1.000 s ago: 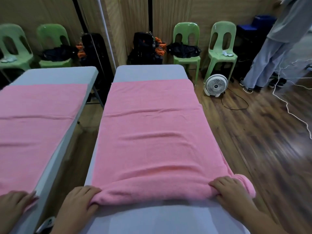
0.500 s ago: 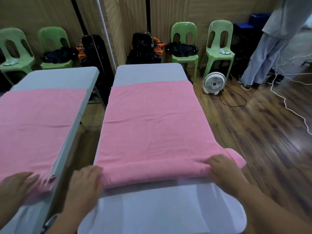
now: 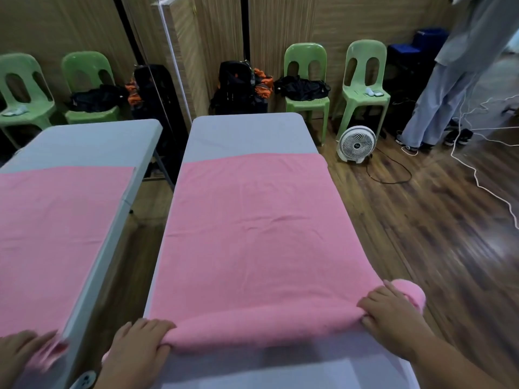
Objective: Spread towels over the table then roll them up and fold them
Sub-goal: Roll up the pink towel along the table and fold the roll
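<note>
Evidently pink towel (image 3: 252,234) looked soft, limp, light; I had left hand (image 3: 136,346), right hand (image 3: 393,315) grips curled over its rolled near edge, both ends: best hold.

The bottom edge is cutting off the near end of the table (image 3: 280,369) and both forearms, while the left hand (image 3: 137,350) and right hand (image 3: 391,314) are curling over the rolled end of the pink towel (image 3: 252,234), which is hiding its own inner turns. In the mirror (image 3: 84,29) at the left, the lower corner is smearing into a pink blur. The top edge is cropping a standing person (image 3: 449,88) above the waist, and small pale items (image 3: 371,92) on a green chair (image 3: 366,49) are showing too small to identify.
</note>
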Tool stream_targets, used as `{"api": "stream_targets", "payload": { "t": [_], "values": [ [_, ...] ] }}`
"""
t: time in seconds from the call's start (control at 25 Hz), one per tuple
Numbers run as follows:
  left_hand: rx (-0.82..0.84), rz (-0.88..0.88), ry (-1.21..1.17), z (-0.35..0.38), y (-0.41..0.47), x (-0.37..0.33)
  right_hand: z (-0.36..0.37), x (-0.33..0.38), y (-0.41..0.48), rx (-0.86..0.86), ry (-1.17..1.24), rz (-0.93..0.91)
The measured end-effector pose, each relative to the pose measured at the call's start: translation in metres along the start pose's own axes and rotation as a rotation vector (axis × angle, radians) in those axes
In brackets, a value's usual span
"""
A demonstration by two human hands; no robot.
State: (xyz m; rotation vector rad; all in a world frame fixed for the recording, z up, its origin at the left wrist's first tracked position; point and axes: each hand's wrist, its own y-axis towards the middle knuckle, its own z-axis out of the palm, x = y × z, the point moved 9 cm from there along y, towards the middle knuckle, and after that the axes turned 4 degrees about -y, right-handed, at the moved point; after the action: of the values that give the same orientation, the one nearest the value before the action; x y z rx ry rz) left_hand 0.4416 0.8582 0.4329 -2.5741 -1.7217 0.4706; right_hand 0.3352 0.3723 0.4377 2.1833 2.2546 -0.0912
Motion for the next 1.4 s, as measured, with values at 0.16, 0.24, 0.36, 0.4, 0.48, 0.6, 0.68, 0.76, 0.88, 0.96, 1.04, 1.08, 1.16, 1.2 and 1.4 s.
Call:
{"api": "stream_targets", "payload": {
  "t": [0.16, 0.24, 0.36, 0.4, 0.48, 0.6, 0.68, 0.76, 0.88, 0.96, 1.04, 1.08, 1.16, 1.2, 1.4],
  "values": [
    [0.037, -0.074, 0.093, -0.015, 0.031, 0.016, -0.004, -0.023, 0.026, 0.095, -0.006, 0.07],
    [-0.045, -0.097, 0.123, -0.027, 0.05, 0.017, -0.016, -0.029, 0.042, 0.018, -0.021, 0.12],
    [-0.015, 0.049, 0.112, -0.002, 0.047, -0.013, -0.013, 0.014, 0.039, -0.028, -0.033, -0.048],
    [0.033, 0.091, 0.127, 0.009, 0.041, -0.021, -0.004, 0.029, 0.034, -0.003, -0.04, -0.094],
    [0.058, 0.079, 0.115, 0.015, 0.04, -0.022, 0.011, 0.034, 0.031, 0.071, -0.004, -0.038],
    [-0.031, 0.068, 0.049, 0.003, 0.046, -0.016, 0.02, 0.019, 0.031, 0.082, 0.043, 0.079],
    [-0.024, 0.071, 0.039, 0.0, 0.036, -0.016, 0.012, 0.024, 0.028, 0.133, 0.045, 0.034],
    [0.015, 0.069, 0.025, -0.004, 0.029, -0.017, 0.006, 0.031, 0.03, 0.262, 0.055, -0.034],
    [-0.005, 0.021, 0.012, -0.022, 0.05, -0.014, -0.006, 0.013, 0.058, 0.283, 0.143, 0.082],
    [-0.095, -0.039, 0.071, -0.036, 0.066, -0.011, -0.019, 0.006, 0.073, 0.165, 0.06, 0.143],
    [-0.182, 0.021, 0.089, -0.033, 0.06, -0.019, -0.033, 0.017, 0.066, -0.031, 0.012, 0.068],
    [-0.177, 0.084, 0.095, -0.023, 0.055, -0.025, -0.038, 0.026, 0.056, -0.093, 0.02, 0.01],
    [-0.047, 0.135, 0.124, 0.001, 0.049, -0.028, -0.028, 0.033, 0.038, -0.112, -0.021, -0.038],
    [0.006, 0.118, 0.128, 0.008, 0.051, -0.024, -0.016, 0.029, 0.035, -0.058, -0.041, -0.01],
    [-0.01, 0.064, 0.011, -0.005, 0.07, -0.019, -0.007, 0.015, 0.051, -0.055, -0.036, 0.098]
  ]
}}
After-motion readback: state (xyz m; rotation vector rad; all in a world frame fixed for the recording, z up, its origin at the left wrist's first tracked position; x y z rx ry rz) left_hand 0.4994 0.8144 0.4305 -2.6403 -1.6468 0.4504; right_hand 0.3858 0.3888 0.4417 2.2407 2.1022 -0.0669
